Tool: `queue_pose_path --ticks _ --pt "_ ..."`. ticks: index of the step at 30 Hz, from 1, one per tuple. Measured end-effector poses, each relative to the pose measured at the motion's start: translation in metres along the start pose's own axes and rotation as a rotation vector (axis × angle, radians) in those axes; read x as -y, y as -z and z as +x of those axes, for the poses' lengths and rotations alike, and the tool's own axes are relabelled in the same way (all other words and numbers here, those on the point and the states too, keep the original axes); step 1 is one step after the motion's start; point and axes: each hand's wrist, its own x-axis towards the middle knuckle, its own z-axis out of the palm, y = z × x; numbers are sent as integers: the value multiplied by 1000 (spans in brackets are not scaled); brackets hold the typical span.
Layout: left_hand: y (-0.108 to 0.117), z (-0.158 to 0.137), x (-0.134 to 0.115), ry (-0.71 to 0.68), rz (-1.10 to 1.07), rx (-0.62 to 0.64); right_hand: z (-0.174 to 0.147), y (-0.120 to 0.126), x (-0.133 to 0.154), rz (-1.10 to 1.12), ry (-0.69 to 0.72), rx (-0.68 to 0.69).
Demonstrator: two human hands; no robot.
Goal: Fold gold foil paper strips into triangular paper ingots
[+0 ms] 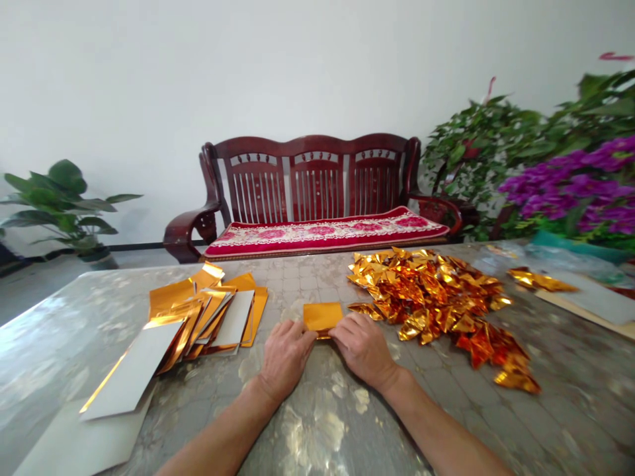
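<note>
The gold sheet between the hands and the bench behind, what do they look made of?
Sheet: probably foil-coated paper, smooth gold, with a bright glint near its lower edge. Bench: likely varnished wood, dark red and glossy, judging by its highlights.

Gap between sheets (211,316) and foil heap (429,291)

At lower centre we see an orange-gold sheet (323,315); to its right, a gold pile (427,291) (reddish at lower right). Below, the table (317,433) is grey with pale florals; mid-frame, a red mat (322,231) patterned in white and pink.
</note>
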Motion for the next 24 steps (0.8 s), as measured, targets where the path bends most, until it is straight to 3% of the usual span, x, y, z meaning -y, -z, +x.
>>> queue_pose_path --ticks 10,20,24 --pt "-1 1 6 49 -86 139 -3 1 -7 61 -63 193" --pt "-5 11 17 421 -323 334 2 0 -11 165 -314 291" --pt "-8 13 19 459 -307 350 4 -2 -10 173 -372 284"
